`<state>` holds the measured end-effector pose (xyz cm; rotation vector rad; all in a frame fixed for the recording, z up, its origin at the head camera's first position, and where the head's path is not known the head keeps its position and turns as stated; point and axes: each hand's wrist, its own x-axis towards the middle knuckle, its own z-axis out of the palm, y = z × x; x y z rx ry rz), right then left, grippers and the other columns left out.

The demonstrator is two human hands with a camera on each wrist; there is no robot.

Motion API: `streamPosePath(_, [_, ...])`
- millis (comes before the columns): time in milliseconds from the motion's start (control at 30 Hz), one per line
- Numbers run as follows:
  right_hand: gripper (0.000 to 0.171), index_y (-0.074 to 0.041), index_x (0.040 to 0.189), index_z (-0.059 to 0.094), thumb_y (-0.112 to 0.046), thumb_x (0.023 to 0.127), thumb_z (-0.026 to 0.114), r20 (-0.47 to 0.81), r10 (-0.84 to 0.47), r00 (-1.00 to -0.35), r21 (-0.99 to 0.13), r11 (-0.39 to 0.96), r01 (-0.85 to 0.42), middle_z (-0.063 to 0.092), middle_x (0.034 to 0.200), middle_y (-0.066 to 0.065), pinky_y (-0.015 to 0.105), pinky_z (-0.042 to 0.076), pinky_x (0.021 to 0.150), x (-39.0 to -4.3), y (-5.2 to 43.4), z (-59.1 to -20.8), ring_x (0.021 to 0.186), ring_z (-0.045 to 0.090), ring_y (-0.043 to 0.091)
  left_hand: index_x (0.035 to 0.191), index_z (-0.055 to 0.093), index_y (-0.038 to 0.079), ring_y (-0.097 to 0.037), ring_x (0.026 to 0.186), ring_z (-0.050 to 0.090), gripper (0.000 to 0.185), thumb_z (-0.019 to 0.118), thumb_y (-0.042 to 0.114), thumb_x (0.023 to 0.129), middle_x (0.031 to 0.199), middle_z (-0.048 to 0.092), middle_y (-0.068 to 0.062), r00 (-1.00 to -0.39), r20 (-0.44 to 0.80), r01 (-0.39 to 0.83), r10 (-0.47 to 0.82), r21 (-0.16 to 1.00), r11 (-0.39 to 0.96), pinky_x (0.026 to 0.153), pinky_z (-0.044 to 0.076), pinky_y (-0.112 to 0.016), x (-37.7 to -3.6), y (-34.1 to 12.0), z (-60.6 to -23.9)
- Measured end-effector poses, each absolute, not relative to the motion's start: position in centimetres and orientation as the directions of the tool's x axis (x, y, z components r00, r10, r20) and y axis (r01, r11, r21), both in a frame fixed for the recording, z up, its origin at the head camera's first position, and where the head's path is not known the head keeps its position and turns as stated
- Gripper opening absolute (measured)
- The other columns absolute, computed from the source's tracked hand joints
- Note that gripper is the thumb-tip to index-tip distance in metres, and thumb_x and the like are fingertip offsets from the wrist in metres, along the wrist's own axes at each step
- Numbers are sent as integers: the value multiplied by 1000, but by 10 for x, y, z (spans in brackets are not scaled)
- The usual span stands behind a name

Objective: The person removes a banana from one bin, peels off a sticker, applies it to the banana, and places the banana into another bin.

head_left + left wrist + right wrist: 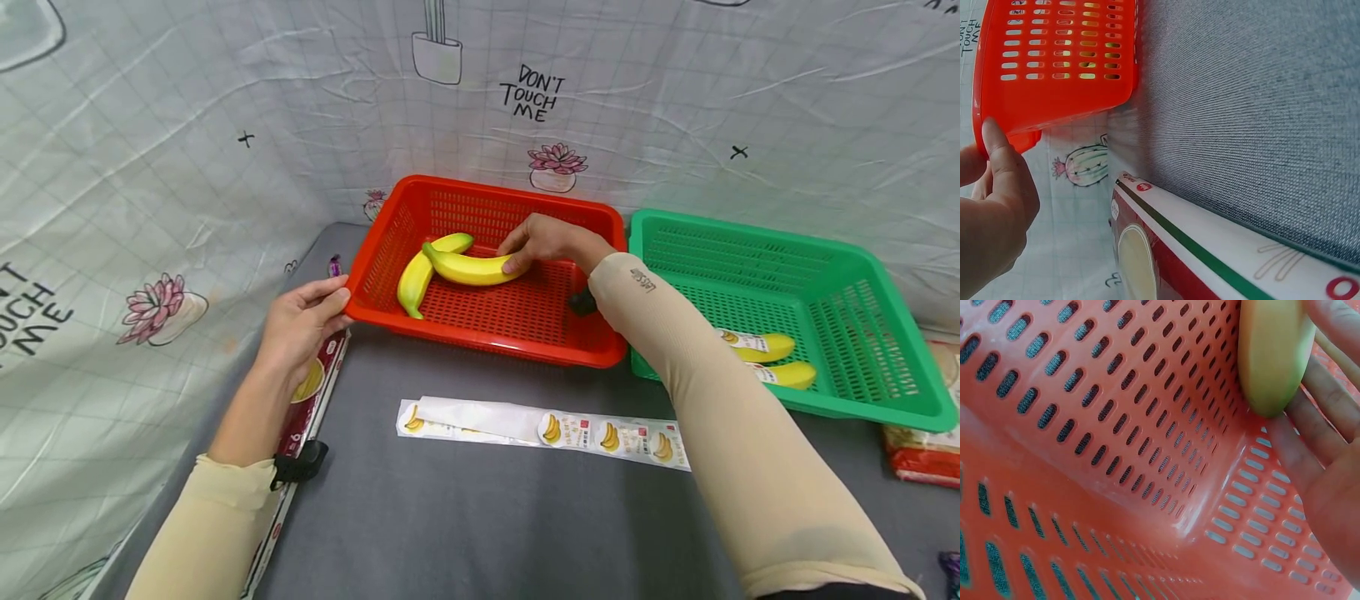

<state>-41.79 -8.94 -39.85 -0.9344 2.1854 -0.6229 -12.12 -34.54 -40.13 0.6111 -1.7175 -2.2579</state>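
Grey tabletop is lying under a red basket; the left hand is pinching its rim; the right hand is gripping the upper banana inside, apparently picking it up; lifting is likely demanding a steady pinch.

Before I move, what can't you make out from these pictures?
Head: left ends of the labelled bananas in the green basket; right sleeve covers them.
Head: right end of the label strip; same sleeve hides it.
Head: full shape of the packet; green basket and right edge cut it off.
Left wrist: banana outlines; slotted wall of the red basket hides them.
Right wrist: upper end of the held banana; top edge cuts it off.
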Motion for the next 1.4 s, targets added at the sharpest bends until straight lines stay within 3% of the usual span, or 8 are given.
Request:
streamPosePath(367, [31,-8,121,75,-20,93,76,-355,-764,-539,-642,618,-453,73,120,12,37,50,103,-414,-82,-395,104,59,22,110,74,11,-8,72,67,17,69,5,95,96,71,1,-895,-162,-33,-416,954,-299,69,58,-18,-121,-342,-399])
streamPosePath(800, [30,-9,120,76,-24,94,74,-322,-773,-547,-661,597,-455,73,117,10,29,50,88,-405,-73,-384,102,58,24,110,74,11,-8,69,66,17,69,5,96,94,71,1,-885,-188,-59,-426,953,-297,68,58,-17,-121,-340,-397])
streamPosePath(1067, [31,-10,120,76,-27,94,74,-293,-777,-556,-656,587,-474,74,109,5,28,47,86,-394,-53,-353,104,56,22,105,74,14,-8,68,67,14,68,5,96,93,70,3,-873,-222,-80,-434,943,-322,67,58,-17,-121,-339,-398])
streamPosePath(1400, [25,-10,115,78,-24,94,74,-144,-825,-547,-651,495,-575,74,100,2,23,48,79,-355,1,-300,94,60,19,118,72,11,-8,69,66,22,69,9,96,96,70,4,-864,-249,-103,-438,938,-330,67,58,-17,-121,-338,-393])
